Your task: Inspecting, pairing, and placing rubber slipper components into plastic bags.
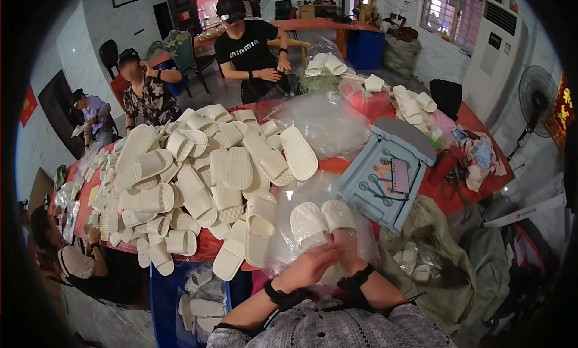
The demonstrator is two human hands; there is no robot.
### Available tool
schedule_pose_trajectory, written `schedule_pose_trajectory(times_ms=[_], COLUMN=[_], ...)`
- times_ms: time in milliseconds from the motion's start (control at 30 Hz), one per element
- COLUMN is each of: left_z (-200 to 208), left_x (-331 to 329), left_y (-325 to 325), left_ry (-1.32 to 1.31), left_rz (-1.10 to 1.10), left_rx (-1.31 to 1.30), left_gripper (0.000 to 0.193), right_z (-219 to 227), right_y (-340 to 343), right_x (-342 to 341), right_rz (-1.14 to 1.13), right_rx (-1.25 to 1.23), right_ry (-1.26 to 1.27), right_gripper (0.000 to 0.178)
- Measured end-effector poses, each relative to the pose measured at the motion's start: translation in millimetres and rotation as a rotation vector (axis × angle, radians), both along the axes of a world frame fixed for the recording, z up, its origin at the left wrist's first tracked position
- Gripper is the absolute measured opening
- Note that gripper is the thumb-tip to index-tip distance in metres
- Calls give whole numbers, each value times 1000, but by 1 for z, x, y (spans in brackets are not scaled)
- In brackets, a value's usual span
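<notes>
A pair of off-white slippers lies right in front of me, with one left slipper (pixel 307 220) and one right slipper (pixel 338 215) side by side. A glossy clear film seems to cover them. My left hand (pixel 308 267) reaches across their near ends, its fingers held together and pointing right. Close against it, my right hand (pixel 344 247) grips the near end of the right slipper. The hands overlap, so their fingertips are partly hidden. Beneath the pair, clear plastic bags (pixel 283 242) spread over the red tabletop (pixel 208 239).
A big heap of loose slippers (pixel 198 167) fills the left. Right of my hands stands a grey-blue toy table (pixel 373 173) with a pink piece on it. An open green sack (pixel 433 275) and a blue bin (pixel 162 300) flank me. Several people (pixel 256 53) sit around the table.
</notes>
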State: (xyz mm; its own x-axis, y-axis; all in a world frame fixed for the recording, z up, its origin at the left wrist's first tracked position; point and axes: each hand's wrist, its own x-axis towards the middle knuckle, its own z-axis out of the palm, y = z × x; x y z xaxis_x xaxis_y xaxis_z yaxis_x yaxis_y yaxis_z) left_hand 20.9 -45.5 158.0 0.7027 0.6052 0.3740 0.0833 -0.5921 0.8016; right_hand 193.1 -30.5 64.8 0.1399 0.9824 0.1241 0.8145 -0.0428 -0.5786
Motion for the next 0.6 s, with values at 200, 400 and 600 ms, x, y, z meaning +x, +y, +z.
schedule_pose_trajectory(times_ms=[200, 400, 600], left_z=[-16, -25, -61], left_x=[-33, -65, -96], left_y=[-4, -14, -26], left_ry=[49, 142, 139], left_rz=[20, 138, 532], left_rx=[-12, 37, 27], left_gripper=[12, 15, 31], right_z=[8, -6, 81], right_y=[31, -35, -79], right_x=[-26, -16, 54], right_rz=[-11, 562, 623], right_rx=[-53, -129, -740], right_ry=[203, 263, 920], right_gripper=[40, 31, 24])
